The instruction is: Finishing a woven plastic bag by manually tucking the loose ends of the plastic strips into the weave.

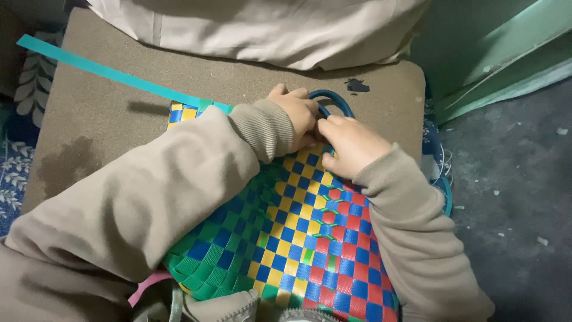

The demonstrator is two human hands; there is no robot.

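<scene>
- Your left hand (296,116) and right hand (348,143) meet at the basket's (304,238) top edge, fingers curled, pinching the teal handle (333,98) to hold its end steady.
- The basket lies across your lap for reach.
- A teal strip (101,68) trails off the basket's upper-left corner over the mat (89,119).

No packages, labels, signs or screens are in view

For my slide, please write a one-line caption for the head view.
Both hands, left hand and right hand, work at the dark teal curved handle of a multicoloured checkered woven plastic-strip basket on a brown foam pad.
</scene>
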